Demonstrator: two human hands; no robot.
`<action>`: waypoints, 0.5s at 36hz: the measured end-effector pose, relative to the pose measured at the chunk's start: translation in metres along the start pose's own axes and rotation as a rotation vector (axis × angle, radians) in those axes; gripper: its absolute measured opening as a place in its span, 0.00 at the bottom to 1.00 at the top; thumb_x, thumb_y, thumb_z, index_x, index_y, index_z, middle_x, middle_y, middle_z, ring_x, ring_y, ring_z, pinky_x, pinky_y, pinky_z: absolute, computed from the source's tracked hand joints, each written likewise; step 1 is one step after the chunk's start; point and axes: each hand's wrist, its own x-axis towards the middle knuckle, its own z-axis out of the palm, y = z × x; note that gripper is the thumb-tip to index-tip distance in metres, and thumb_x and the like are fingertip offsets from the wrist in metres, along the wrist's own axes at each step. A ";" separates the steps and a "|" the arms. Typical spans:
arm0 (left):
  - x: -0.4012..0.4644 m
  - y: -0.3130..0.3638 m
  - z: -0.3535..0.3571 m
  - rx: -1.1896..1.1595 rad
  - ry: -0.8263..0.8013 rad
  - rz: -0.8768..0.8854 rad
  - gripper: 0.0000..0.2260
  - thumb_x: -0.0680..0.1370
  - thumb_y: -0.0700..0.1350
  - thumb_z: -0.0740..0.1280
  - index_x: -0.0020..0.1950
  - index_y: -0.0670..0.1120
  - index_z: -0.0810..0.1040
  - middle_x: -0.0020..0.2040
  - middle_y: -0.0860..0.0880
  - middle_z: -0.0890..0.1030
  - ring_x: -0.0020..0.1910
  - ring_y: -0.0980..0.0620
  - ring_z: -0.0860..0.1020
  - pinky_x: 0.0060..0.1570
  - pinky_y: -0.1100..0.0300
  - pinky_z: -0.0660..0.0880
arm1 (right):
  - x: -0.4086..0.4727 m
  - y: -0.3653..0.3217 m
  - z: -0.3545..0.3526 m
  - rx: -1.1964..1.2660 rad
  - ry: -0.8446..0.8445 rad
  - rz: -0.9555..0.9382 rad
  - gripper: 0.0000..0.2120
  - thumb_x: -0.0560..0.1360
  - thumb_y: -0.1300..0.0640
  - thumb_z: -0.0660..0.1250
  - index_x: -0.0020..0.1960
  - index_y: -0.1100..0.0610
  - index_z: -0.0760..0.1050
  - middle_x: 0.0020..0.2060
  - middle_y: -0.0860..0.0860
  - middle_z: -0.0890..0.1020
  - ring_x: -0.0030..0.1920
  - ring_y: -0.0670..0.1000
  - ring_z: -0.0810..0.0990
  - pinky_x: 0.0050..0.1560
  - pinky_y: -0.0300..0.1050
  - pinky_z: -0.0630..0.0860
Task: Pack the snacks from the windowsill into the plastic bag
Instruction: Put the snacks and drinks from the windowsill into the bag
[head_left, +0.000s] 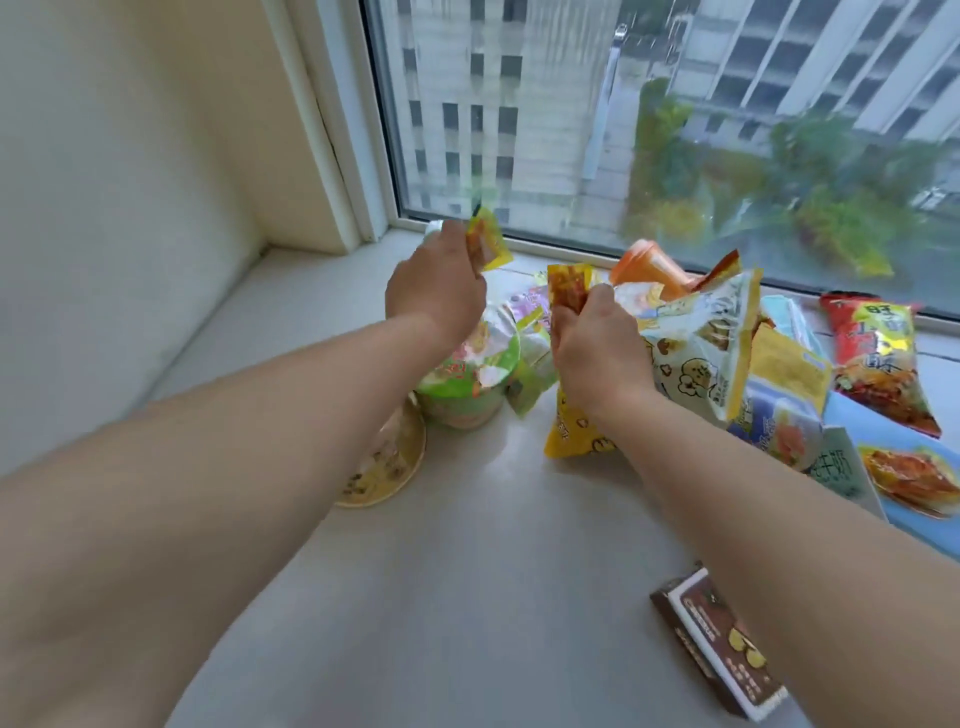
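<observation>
- Presently mid-gathering: left hand raised over the far-left of the windowsill, fingers curled round a small yellow sachet standing roughly upright out of the fist.
- Right hand just right of it, fingers pinching a second sachet, long axis near vertical, top end sticking up above the knuckles; possibly pressing on the popcorn bag behind as well, cannot tell.
- Hands near each other, apart, both full.
- Snacks mostly to the right and far: popcorn bag touching the right hand, red packet far right by the glass, brown box near, beside the right forearm.
- Green cup directly below the left wrist, lid just nearer.
- Plastic bag not in view, so direction of the drop-off unknown; likely needs a turn away from the window.
- Judging by the pile, packing barely begun.
- Right hand nearer the heap; left nearer the cup.
</observation>
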 end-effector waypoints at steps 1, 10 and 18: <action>0.014 -0.004 0.001 0.016 -0.036 -0.016 0.12 0.78 0.42 0.58 0.61 0.42 0.68 0.59 0.41 0.75 0.55 0.38 0.74 0.45 0.53 0.65 | 0.011 -0.003 0.003 -0.042 -0.010 0.013 0.14 0.81 0.55 0.55 0.62 0.64 0.65 0.57 0.59 0.74 0.47 0.55 0.69 0.43 0.45 0.61; 0.065 -0.033 0.041 0.140 -0.471 -0.052 0.13 0.80 0.47 0.59 0.64 0.44 0.69 0.63 0.41 0.74 0.61 0.41 0.73 0.52 0.54 0.69 | 0.085 0.011 0.044 -0.457 -0.255 0.133 0.11 0.77 0.56 0.64 0.57 0.60 0.72 0.50 0.57 0.76 0.52 0.57 0.76 0.38 0.38 0.67; 0.051 -0.051 0.039 0.121 -0.569 -0.093 0.17 0.81 0.53 0.57 0.65 0.44 0.72 0.62 0.42 0.75 0.60 0.42 0.75 0.56 0.53 0.72 | 0.088 0.028 0.078 -0.487 -0.398 0.113 0.07 0.74 0.66 0.58 0.49 0.58 0.73 0.55 0.58 0.79 0.55 0.58 0.77 0.44 0.42 0.68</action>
